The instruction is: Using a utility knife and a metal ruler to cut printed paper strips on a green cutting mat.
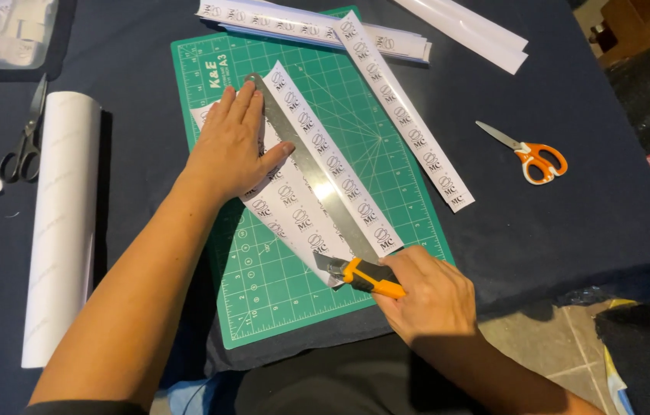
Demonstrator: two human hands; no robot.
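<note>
My left hand [234, 144] lies flat, fingers together, pressing a long metal ruler [311, 178] and a white printed sheet [288, 209] onto a green cutting mat [263, 300]. The ruler runs diagonally from upper left to lower right. My right hand [426, 296] grips an orange utility knife [363, 275] at the ruler's lower end, its blade on the sheet's near edge. A cut strip of printed labels [333, 165] lies just right of the ruler.
Another label strip [406, 115] lies across the mat's right edge, with more strips stacked [302, 27] at the top. Orange-handled scissors [532, 157] sit right, black scissors [25, 142] and a white paper roll [60, 223] left. The dark table's edge [571, 292] drops off at lower right.
</note>
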